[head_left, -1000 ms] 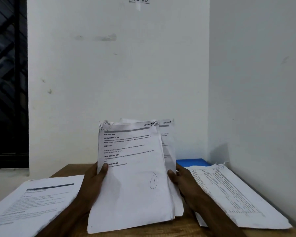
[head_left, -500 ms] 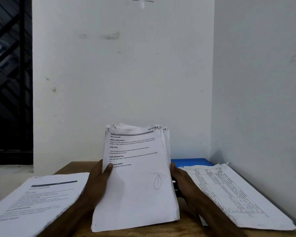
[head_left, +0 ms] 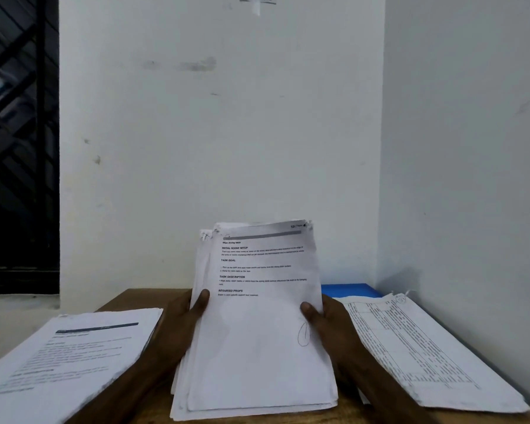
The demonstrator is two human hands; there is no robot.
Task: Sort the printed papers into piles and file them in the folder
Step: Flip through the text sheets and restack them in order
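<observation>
Upright white printed paper stack (head_left: 257,316) stands on the wooden tabletop (head_left: 141,296), left hand (head_left: 181,325) and right hand (head_left: 328,325) pinching its side edges.

Left hand (head_left: 178,325), right hand (head_left: 331,324) grip paper stack (head_left: 257,356), thumbs front.

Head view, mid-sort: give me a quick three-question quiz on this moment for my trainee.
1. True or false: only the left hand grips the held stack; the right hand is free.
2. Where is the blue folder? A) at the far edge of the table, B) in the left hand, C) on top of the held stack.
3. Fill in: the pile printed with dense tables lies on the person's ____ side.
Key: 1 false, both hands grip it, thumbs on the front page. 2 A. 3 right.
</observation>
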